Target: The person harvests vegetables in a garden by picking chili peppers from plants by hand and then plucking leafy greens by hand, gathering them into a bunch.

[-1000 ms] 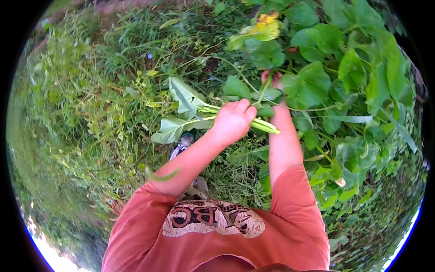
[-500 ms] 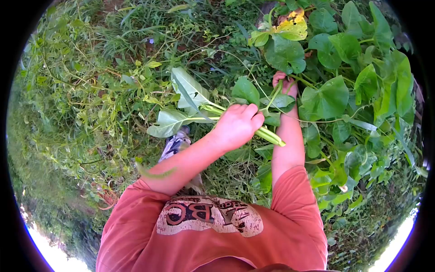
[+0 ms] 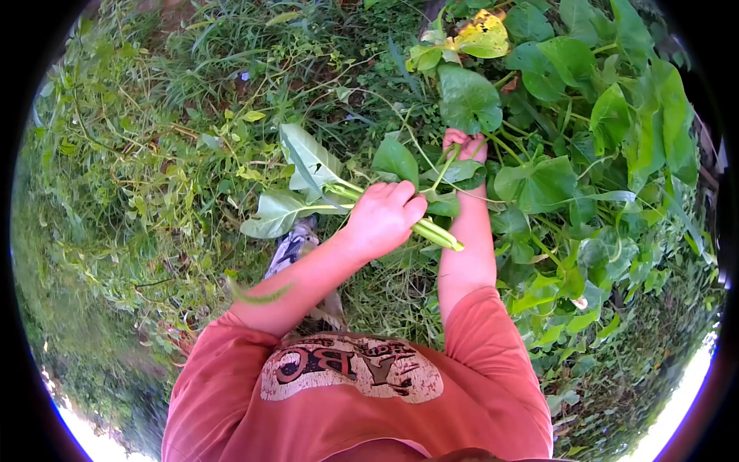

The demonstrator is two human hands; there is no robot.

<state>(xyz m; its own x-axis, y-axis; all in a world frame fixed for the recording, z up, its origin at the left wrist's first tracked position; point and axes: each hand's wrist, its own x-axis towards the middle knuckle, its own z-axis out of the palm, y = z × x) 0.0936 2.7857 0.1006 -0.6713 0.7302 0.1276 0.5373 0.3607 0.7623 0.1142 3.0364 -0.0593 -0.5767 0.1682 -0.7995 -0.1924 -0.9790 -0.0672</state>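
Observation:
My left hand [image 3: 385, 219] is closed around a small bunch of green leaf stalks [image 3: 437, 234]. Their cut or broken ends stick out to the right, while large pale-backed leaves [image 3: 309, 163] fan out to the left. Farther forward, my right hand [image 3: 466, 145] reaches in among the growing plants, its fingers curled around a green leaf stalk [image 3: 445, 169]. A broad heart-shaped leaf [image 3: 469, 100] hangs just beyond those fingers. Another green leaf [image 3: 396, 159] stands between the two hands.
Dense broad-leaved plants [image 3: 539, 185] fill the right side. A yellowing, spotted leaf [image 3: 481, 35] shows at the top. Low weeds and grass [image 3: 177, 154] cover the left. A shoe [image 3: 294, 242] is partly visible beneath my left forearm. A thin vine [image 3: 408, 127] runs near the right hand.
Both hands and the nearby plants sit slightly farther left in view. The left hand keeps its bunch, and the right hand remains at the stalk with its fingers more curled.

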